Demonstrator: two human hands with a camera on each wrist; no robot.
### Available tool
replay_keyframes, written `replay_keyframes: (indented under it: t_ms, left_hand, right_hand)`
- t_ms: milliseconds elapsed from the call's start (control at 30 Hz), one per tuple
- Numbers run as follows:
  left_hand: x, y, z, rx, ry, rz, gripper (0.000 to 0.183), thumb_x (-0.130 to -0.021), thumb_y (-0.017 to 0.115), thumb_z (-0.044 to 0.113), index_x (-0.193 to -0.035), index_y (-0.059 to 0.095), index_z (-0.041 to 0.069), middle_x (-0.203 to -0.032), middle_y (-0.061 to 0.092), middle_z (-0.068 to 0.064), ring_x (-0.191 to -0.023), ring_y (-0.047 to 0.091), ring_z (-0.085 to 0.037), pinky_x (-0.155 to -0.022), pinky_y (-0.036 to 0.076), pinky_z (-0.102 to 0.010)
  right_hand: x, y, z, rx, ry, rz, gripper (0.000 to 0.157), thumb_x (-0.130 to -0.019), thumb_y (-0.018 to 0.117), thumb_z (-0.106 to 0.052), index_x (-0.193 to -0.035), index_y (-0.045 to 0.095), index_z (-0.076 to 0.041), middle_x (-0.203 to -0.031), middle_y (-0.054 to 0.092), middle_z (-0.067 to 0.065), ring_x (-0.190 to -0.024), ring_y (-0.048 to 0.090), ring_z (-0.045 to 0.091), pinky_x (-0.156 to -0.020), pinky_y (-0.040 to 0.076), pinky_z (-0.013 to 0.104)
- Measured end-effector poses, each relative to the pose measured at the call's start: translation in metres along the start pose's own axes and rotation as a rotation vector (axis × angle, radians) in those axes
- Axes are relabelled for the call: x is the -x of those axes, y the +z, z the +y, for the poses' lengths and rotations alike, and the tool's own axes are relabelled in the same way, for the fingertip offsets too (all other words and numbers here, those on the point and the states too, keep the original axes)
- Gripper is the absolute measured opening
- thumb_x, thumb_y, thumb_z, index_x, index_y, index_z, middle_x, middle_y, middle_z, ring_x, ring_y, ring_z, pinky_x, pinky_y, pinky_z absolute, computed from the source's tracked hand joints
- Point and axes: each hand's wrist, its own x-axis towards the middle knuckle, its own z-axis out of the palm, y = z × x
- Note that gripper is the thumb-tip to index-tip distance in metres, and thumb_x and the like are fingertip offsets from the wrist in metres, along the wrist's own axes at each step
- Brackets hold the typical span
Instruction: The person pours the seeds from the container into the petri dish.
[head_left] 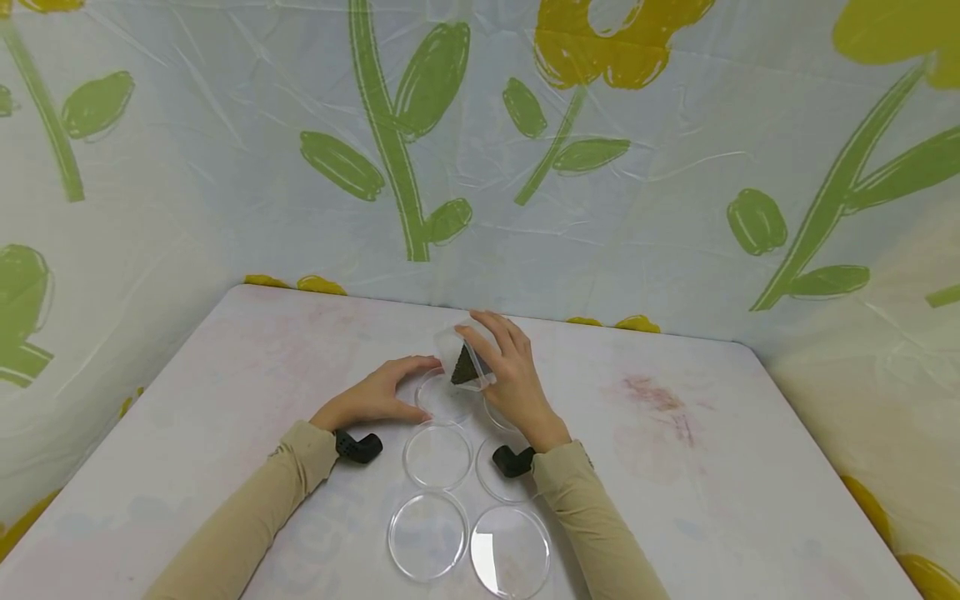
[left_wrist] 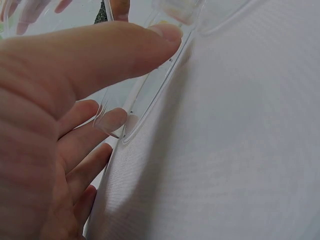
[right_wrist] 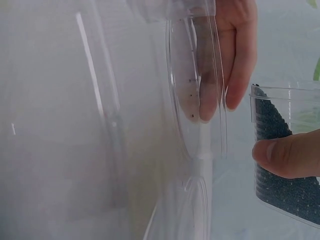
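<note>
My right hand (head_left: pixel 516 382) grips a clear plastic cup (head_left: pixel 448 343) with small dark grains (right_wrist: pixel 277 192) inside. The cup is tilted to the left above the far left petri dish (head_left: pixel 448 406), and the grains slope up to its rim in the right wrist view. A few dark specks show in that clear dish. My left hand (head_left: pixel 375 395) holds the dish by its edge, thumb (left_wrist: pixel 145 42) on the near side and fingers around the far side.
Several more clear petri dishes stand in two columns towards me, among them one in the middle left (head_left: pixel 438 457) and one near right (head_left: pixel 517 554). A stained white table (head_left: pixel 660 467) meets a flower-printed curtain (head_left: pixel 660 233) behind.
</note>
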Motion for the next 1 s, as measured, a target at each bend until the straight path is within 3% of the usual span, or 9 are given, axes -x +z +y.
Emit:
replay_keyframes:
  t_ms: [1000]
  left_hand:
    - [-0.0001, 0.0003, 0.0019, -0.006, 0.008, 0.009, 0.079, -0.075, 0.087, 0.027, -0.143, 0.051, 0.010, -0.144, 0.052, -0.003, -0.138, 0.040, -0.022, -0.114, 0.029, -0.048]
  right_hand:
    - [-0.0006, -0.0002, -0.0019, 0.019, 0.012, -0.007, 0.096, -0.059, 0.065, 0.031, -0.141, 0.051, -0.018, -0.149, 0.042, 0.013, -0.139, 0.034, 0.032, -0.109, 0.029, 0.053]
